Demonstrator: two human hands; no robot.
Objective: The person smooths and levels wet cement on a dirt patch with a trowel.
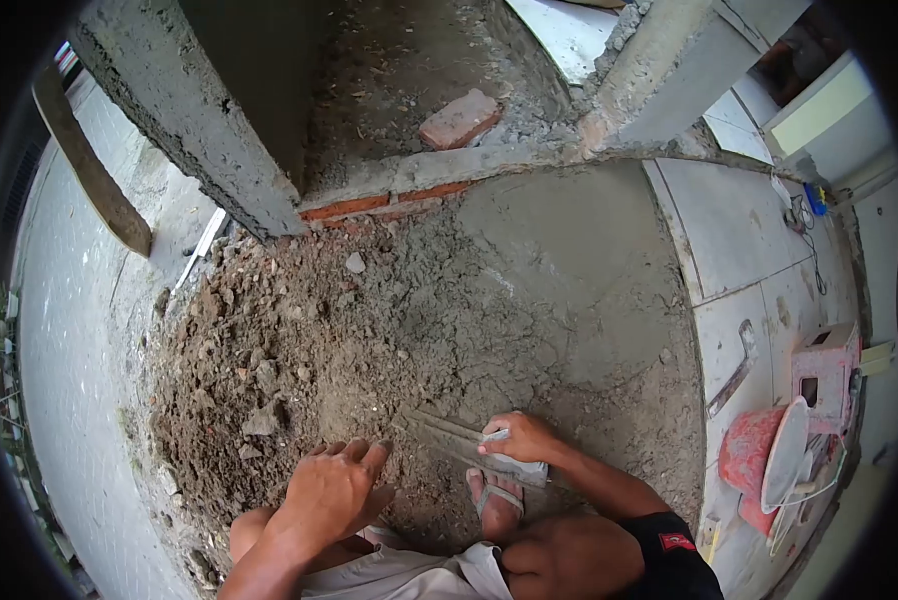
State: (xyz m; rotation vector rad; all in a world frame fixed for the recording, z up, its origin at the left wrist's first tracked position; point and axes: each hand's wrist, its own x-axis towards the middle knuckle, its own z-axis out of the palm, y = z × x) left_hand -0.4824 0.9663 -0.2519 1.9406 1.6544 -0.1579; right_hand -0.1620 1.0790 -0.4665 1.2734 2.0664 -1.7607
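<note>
My right hand (521,437) grips a long, flat, mortar-caked grey tool (447,437), its long axis slanting forward-left towards the loose brown rubble heap (231,365) near my loosely open left hand (331,490), with the smooth wet grey mortar bed (594,265) lying forward-right.

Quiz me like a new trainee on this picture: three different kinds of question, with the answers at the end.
1. Which hand holds the flat tool? A) left B) right C) both
2. True or false: the red bucket sits on the loose soil.
3. What lies on the ground just beyond the low sill?

Key:
1. B. The right hand grips it; the left hand shows nothing in it.
2. False. It is on the pale tiles at the right of the picture.
3. A reddish brick.
</note>
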